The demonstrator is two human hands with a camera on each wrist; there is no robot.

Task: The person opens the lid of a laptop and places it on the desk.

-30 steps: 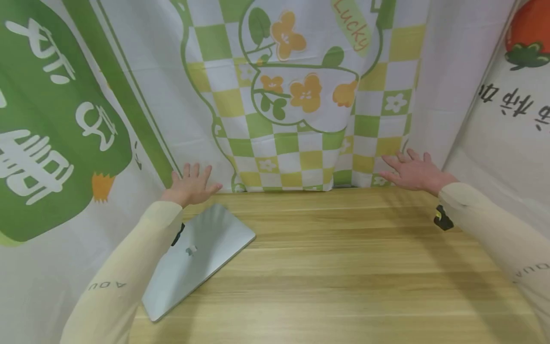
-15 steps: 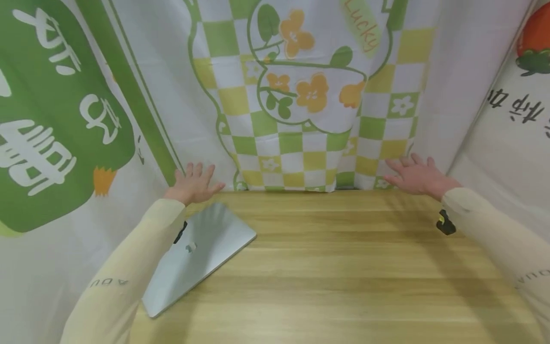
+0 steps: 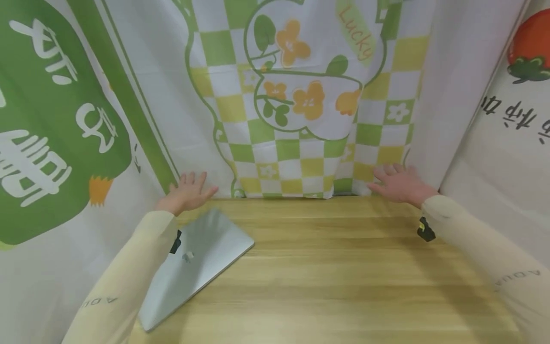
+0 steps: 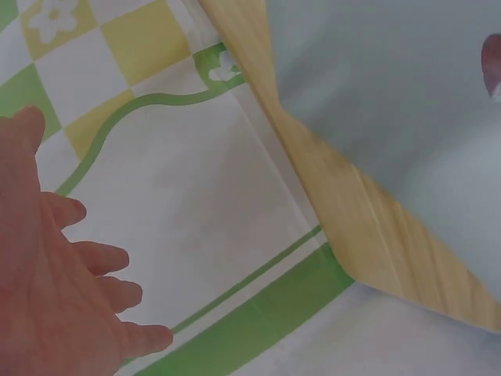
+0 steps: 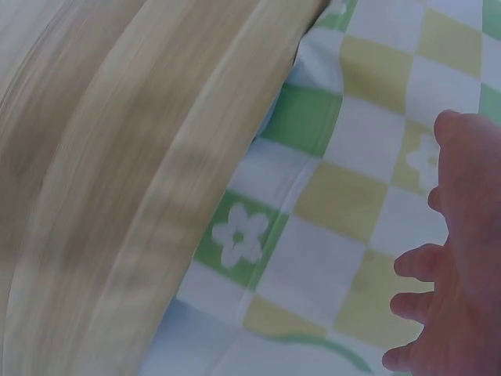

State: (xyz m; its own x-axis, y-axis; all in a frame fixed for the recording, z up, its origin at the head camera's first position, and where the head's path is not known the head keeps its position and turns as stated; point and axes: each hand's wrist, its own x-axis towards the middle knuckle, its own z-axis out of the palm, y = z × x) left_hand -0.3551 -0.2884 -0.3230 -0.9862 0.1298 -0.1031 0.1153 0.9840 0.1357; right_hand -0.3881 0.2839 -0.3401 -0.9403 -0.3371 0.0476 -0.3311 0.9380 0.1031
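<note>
- checked cloth (image 3: pixel 288 157) in green, yellow and white is hung behind a pale wood-grained bench (image 3: pixel 326 267), with the word "lucky" printed high up; a mostly green and white side cloth (image 3: pixel 99 167) is seen on the left.
- since about half a second ago, the right hand (image 3: pixel 397 184) has been brought a little inward along the far edge of the bench; the left hand (image 3: pixel 185 193) has hardly been moved, and the slight drop of the whole scene can be put down to a tilt of the head camera.
- by that change, it is judged, nothing has been taken up: the closed silver laptop (image 3: pixel 210 248) is left unhandled, laid flat and slanted on the left part of the bench, its far end near the left hand.
- both arms, covered by cream sleeves (image 3: pixel 485 258), are stretched forward and held wide apart, and part of the laptop is hidden behind the left sleeve.
- the left fingers (image 4: pixel 106 257) are extended and spread apart, with nothing held; the right fingers (image 5: pixel 415 305) are likewise kept apart, with nothing held.
- both thumbs are pointed inward; whether the cloth is touched by either hand cannot be told.
</note>
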